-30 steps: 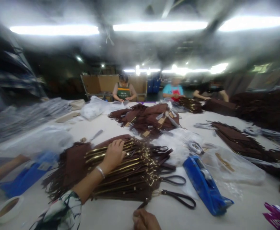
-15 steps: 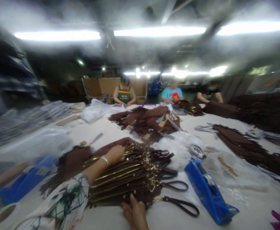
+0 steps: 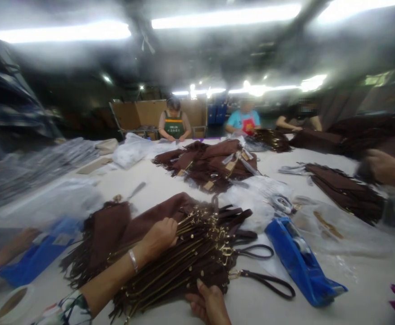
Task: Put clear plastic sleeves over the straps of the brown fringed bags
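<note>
A row of dark brown fringed pouches [image 3: 180,266] lies overlapped in front of me, with gold zippers, gold clasps and wrist straps [image 3: 272,285] pointing right. My left hand [image 3: 162,234] is closed in a fist at the far side of the row, pinching a pouch near its zipper end. At the near edge my right hand [image 3: 209,302] has its thumb on top of the closest pouch and its other fingers curled by the side. Behind my left forearm lies another brown pouch [image 3: 111,225] with fringe.
Blue tape dispensers [image 3: 300,264] stand right and left, with a tape roll [image 3: 13,304] at the near left. Co-workers' hands show at the left [image 3: 28,237] and right [image 3: 388,167]. Beyond are a tagged pouch heap [image 3: 211,164], plastic bags [image 3: 258,196] and several people.
Both hands and the pouch row have shifted slightly right, and the row now slants more. A co-worker's hand has come in at the right. The view has tilted down a little.
</note>
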